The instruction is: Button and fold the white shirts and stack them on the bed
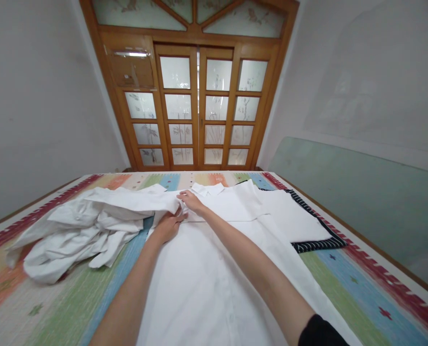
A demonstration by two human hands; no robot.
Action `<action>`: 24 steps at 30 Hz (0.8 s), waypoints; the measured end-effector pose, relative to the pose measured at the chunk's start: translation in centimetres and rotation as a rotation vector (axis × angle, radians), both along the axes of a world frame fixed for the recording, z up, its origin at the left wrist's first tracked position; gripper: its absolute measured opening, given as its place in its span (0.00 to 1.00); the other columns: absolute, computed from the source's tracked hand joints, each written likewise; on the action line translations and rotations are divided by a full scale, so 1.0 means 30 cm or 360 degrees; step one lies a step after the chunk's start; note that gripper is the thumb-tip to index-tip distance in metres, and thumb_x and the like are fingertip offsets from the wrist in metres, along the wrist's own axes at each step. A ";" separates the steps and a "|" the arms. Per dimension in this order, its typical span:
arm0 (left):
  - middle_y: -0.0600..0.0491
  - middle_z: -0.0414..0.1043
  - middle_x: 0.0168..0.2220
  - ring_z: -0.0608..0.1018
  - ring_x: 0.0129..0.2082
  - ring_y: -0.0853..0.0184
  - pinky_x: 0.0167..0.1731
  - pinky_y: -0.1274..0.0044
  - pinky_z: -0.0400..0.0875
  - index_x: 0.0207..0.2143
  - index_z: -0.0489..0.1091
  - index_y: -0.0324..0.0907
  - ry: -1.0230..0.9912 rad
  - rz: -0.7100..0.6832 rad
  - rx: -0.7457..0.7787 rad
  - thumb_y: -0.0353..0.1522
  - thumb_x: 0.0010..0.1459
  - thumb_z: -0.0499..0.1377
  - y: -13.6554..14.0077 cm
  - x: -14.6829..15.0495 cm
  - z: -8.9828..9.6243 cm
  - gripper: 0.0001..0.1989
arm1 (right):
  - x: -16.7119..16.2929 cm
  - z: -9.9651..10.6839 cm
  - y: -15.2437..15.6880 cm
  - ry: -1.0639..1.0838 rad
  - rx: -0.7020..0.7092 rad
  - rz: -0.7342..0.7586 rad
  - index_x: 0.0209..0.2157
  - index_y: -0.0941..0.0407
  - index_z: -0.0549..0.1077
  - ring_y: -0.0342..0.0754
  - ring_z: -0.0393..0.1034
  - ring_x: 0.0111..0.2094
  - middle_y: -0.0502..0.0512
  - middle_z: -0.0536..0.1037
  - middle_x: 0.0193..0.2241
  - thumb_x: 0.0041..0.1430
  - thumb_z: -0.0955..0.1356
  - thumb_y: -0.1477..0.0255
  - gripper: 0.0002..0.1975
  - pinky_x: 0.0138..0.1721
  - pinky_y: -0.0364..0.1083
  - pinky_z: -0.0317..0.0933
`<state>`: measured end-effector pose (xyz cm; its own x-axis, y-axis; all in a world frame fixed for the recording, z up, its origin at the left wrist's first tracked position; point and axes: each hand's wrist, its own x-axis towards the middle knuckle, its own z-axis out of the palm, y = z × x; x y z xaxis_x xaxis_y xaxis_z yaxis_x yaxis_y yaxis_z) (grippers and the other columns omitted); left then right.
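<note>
A white shirt [199, 269] lies spread out before me, its collar [207, 189] at the far end. My right hand [191, 199] pinches the white cloth near the shirt's left shoulder side. Just below it, my left hand [169, 226] has its fingers curled at the same fold of cloth; the fingertips are partly hidden. From there white fabric stretches left toward a crumpled heap of white clothing [87, 216]. On the right, another folded white garment [300, 216] lies over a black-and-white striped one [320, 245].
Under the clothes is a colourful striped cover [365, 278] with red borders. Beyond its far edge stand wooden doors [198, 105] with frosted panes. A pale green headboard-like panel [361, 192] runs along the right wall, and a grey wall [37, 96] rises at left.
</note>
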<state>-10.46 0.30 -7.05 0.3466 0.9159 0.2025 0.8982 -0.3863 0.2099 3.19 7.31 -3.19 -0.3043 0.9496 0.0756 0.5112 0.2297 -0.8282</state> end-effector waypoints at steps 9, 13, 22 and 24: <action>0.58 0.62 0.61 0.61 0.64 0.60 0.66 0.68 0.47 0.55 0.71 0.50 0.0083 0.0007 -0.0093 0.27 0.59 0.47 -0.008 0.000 0.015 0.25 | -0.130 0.012 0.044 0.0053 -0.0155 0.0047 0.52 0.57 0.70 0.48 0.73 0.41 0.57 0.77 0.46 0.44 0.76 0.69 0.31 0.41 0.43 0.65; 0.54 0.68 0.58 0.67 0.61 0.61 0.64 0.69 0.53 0.55 0.70 0.48 0.0063 -0.0003 -0.0092 0.27 0.59 0.47 -0.003 0.001 0.009 0.25 | -0.115 0.002 0.051 -0.0030 0.0098 -0.0090 0.39 0.54 0.77 0.50 0.73 0.41 0.52 0.80 0.39 0.43 0.75 0.73 0.17 0.42 0.44 0.64; 0.55 0.60 0.63 0.63 0.64 0.60 0.62 0.62 0.57 0.57 0.68 0.52 0.0153 -0.0081 -0.0019 0.25 0.59 0.46 0.010 -0.001 0.004 0.27 | -0.005 -0.017 0.098 0.0615 0.0324 -0.0580 0.28 0.56 0.71 0.44 0.68 0.31 0.47 0.75 0.27 0.46 0.71 0.71 0.06 0.36 0.42 0.62; 0.55 0.55 0.65 0.59 0.65 0.57 0.63 0.55 0.50 0.57 0.67 0.52 0.0180 -0.0073 -0.0012 0.25 0.59 0.46 0.013 -0.001 0.003 0.28 | 0.014 -0.013 0.112 0.0906 0.0269 -0.0737 0.29 0.55 0.69 0.43 0.67 0.30 0.47 0.74 0.26 0.46 0.71 0.71 0.08 0.35 0.41 0.62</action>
<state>-10.48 0.68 -6.96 0.4086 0.8998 0.1530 0.8976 -0.4266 0.1111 3.60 10.69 -3.59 0.2528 0.9324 0.2582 0.0897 0.2432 -0.9658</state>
